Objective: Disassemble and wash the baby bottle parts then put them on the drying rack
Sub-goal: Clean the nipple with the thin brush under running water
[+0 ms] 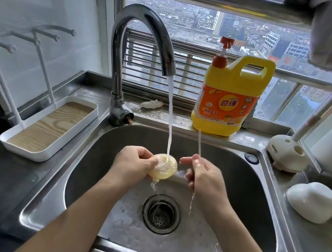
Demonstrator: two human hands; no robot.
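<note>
Over the steel sink (257, 207), my left hand (132, 164) grips a pale yellow silicone nipple (164, 167) under the running stream from the tap (144, 40). Water pours into its round base and drips from its lower end. My right hand (202, 176) is just right of it and pinches a thin clear straw (199, 142) that sticks up from the fingers. The white drying rack (50, 128) with upright pegs and a wood-pattern tray stands on the counter to the left; nothing hangs on it.
A yellow dish soap jug (231, 97) with a red pump stands behind the sink. A white brush holder (288, 153) and a white bottle part (310, 200) sit on the right counter. The drain strainer (161, 213) lies below the hands.
</note>
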